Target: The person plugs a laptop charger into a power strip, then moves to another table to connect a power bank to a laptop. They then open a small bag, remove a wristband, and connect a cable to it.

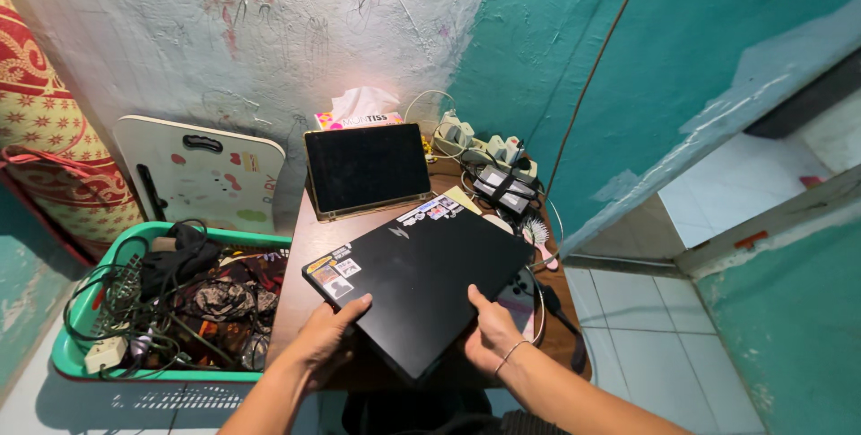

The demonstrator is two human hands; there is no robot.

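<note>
As the closed black laptop lies crooked on the small brown table, the left hand clasps its edge at 7 o'clock. The right hand grips at 5 o'clock, so both steady it, while a tablet leans at 12 o'clock

A cramped home corner: scribbled wall, small worktop, basket of cables, tiled floor.
</note>
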